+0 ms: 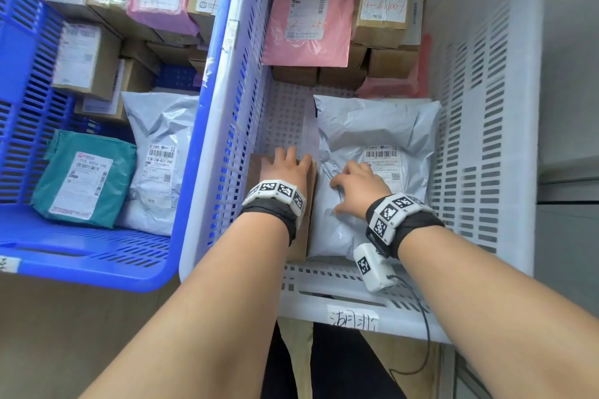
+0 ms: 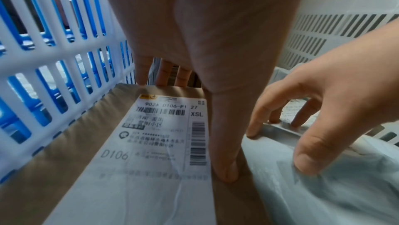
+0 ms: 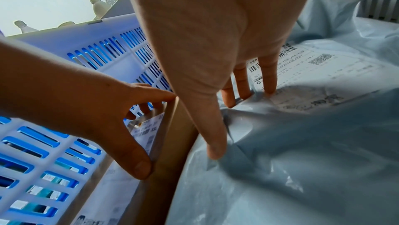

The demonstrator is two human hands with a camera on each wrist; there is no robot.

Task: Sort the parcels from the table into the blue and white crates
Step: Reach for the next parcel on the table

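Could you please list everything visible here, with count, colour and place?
white crate: one, white, right, paper label on its near rim.
blue crate: one, blue, left, beside the white crate.
brown cardboard parcel: one, brown with white label, white crate's near-left corner.
grey poly mailer: one, grey, white crate, right of the brown parcel.
pink mailer: one, pink, atop boxes at the white crate's far end.
teal parcel: one, teal, blue crate's near end.
cardboard boxes: several, brown, far ends of both crates.
left hand: grips the brown parcel's edges.
right hand: fingertips pressing the grey mailer.
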